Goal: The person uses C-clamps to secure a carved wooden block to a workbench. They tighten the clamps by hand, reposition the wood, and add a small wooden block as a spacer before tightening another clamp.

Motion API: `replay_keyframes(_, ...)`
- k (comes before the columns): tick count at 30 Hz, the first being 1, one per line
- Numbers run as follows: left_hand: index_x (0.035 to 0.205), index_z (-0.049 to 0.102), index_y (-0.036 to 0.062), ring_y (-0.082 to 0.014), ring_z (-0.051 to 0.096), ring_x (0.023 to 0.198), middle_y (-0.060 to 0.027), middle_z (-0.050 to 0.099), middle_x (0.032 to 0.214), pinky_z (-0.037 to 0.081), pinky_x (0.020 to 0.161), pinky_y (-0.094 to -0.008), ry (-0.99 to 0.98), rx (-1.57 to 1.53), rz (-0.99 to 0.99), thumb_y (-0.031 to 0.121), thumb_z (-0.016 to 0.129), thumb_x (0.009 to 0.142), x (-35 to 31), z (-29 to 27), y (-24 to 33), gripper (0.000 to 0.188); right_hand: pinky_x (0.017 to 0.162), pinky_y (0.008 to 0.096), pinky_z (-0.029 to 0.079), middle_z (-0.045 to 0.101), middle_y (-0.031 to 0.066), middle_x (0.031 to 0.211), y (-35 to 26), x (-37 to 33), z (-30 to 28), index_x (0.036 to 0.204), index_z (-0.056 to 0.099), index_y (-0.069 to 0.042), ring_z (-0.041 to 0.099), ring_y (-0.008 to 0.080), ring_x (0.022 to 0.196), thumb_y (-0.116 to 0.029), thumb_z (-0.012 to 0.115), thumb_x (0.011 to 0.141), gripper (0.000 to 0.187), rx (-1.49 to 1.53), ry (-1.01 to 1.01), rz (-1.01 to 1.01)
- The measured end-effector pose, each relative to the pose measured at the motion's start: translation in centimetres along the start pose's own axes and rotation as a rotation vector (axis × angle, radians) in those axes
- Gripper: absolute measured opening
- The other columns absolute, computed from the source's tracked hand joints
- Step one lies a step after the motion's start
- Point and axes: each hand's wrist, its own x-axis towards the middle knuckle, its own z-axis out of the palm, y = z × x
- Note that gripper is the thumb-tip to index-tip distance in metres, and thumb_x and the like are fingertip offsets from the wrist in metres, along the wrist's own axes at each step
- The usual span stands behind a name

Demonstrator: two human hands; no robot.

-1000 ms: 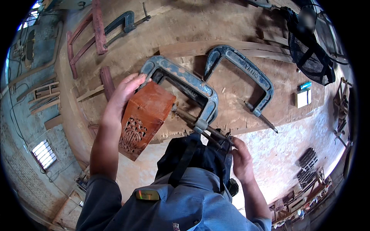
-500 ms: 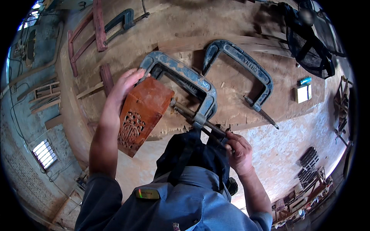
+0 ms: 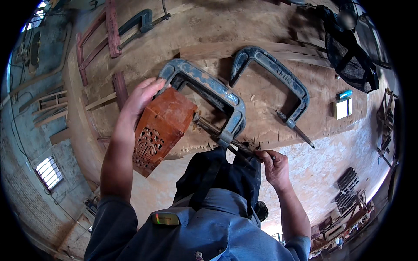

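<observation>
A reddish-brown wooden piece [image 3: 170, 108] with a carved openwork panel sits in the jaws of a worn blue G-clamp [image 3: 204, 80]. A second similar clamp frame shows just behind that one. My left hand [image 3: 141, 95] is closed round the upper left edge of the wooden piece, thumb and fingertips by the clamp's fixed end. At the outer end of the threaded screw [image 3: 209, 124], my right hand [image 3: 276, 167] is closed on the bar handle. The far end of the screw meets the right side of the wooden piece.
Another blue G-clamp [image 3: 283, 78] lies on the wooden workbench [image 3: 196, 35] to the right. A reddish wooden frame [image 3: 112, 30] with a clamp is at the far left. A small pale box [image 3: 342, 108] and a black mesh item [image 3: 352, 65] are at the right.
My right hand has shifted slightly up and to the right, and its grip on the screw's handle has turned. My left hand and the wooden piece have stayed nearly still.
</observation>
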Motion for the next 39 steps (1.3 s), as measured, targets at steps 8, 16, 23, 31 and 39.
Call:
replay_keyframes(8,0.103,0.061,0.0036,-0.0096,0.059,0.084,-0.0026,0.063,0.094,0.047,0.075,-0.0241,0.038,0.001,-0.007,0.029,0.061,0.092,-0.2,0.5,0.4,0.027,0.068,0.0283,0.052,0.07,0.0114,0.081,0.4,1.0,-0.7,0.094,0.068,0.006,0.064,0.0154,0.071,-0.031,0.05,0.1,0.041,0.177,-0.062,0.096)
replay_keyframes(16,0.106,0.061,0.0021,-0.011,0.06,0.087,-0.0042,0.063,0.098,0.048,0.078,-0.0258,0.037,0.024,0.008,0.028,0.06,0.092,0.4,-0.1,-0.1,0.029,0.064,0.0288,0.054,0.07,0.013,0.084,0.3,1.9,-1.2,0.099,0.066,0.006,0.065,0.0166,0.069,-0.034,0.052,0.098,0.043,0.339,-0.142,0.189)
replay_keyframes(23,0.108,0.061,0.0008,-0.0122,0.061,0.089,-0.0052,0.064,0.1,0.048,0.08,-0.0267,0.038,0.013,-0.008,0.028,0.06,0.092,0.4,0.0,0.1,0.032,0.063,0.0314,0.056,0.068,0.0188,0.081,0.5,2.7,-1.6,0.09,0.064,0.01,0.066,0.0214,0.066,-0.042,0.052,0.097,0.053,0.44,-0.209,0.208)
replay_keyframes(31,0.109,0.061,0.0005,-0.0119,0.06,0.09,-0.0048,0.063,0.101,0.048,0.081,-0.0259,0.053,0.069,-0.023,0.03,0.06,0.093,1.0,-0.8,-0.1,0.033,0.07,0.03,0.055,0.068,0.0161,0.093,1.9,2.7,-1.7,0.096,0.065,0.001,0.065,0.0207,0.079,-0.01,0.06,0.091,0.013,0.734,-0.425,0.23)
replay_keyframes(39,0.115,0.059,-0.0022,-0.0145,0.062,0.095,-0.0084,0.064,0.106,0.05,0.084,-0.0295,0.042,0.025,-0.025,0.027,0.058,0.095,1.9,-1.8,-0.7,0.035,0.069,0.0278,0.05,0.069,0.0124,0.093,-0.4,2.3,-2.8,0.08,0.069,-0.003,0.062,0.0177,0.081,0.011,0.059,0.083,0.016,0.62,-0.522,0.098)
